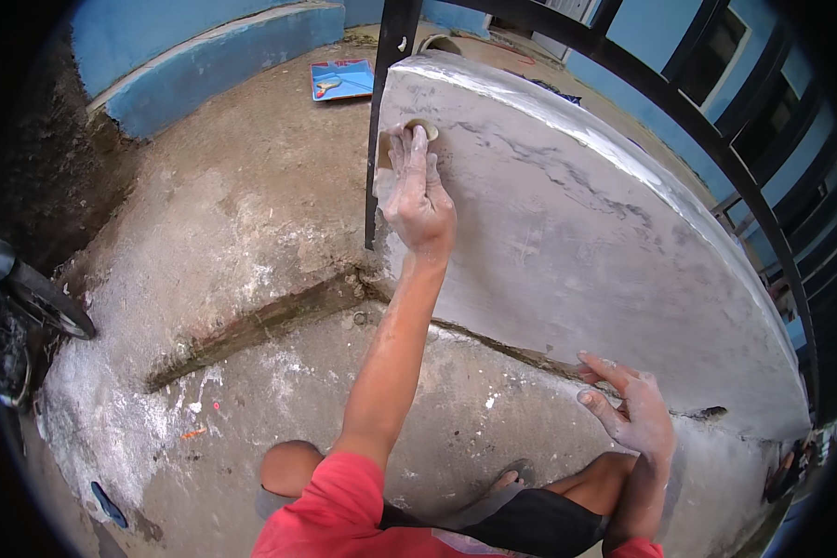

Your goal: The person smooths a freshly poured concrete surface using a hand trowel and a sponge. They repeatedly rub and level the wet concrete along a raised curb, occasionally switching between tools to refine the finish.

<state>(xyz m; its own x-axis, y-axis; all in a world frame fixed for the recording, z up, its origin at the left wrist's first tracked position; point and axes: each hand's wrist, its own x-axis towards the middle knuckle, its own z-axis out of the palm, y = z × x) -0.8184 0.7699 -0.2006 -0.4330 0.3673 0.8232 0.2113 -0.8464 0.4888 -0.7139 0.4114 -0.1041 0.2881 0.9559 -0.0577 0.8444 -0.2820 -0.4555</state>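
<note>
A curled sheet [429, 127], axis hidden, is pressed at twelve o'clock on smooth wall [567, 251] by bunched left hand [420, 203]; right hand [637, 412] is spread.

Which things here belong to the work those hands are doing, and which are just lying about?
In the job:
- left hand, with a tan piece at its fingertips
- grey wall
- right hand, nothing visible in it

Apparently lying about:
- blue tray, though possibly related
- dark sandal
- orange scrap
</note>
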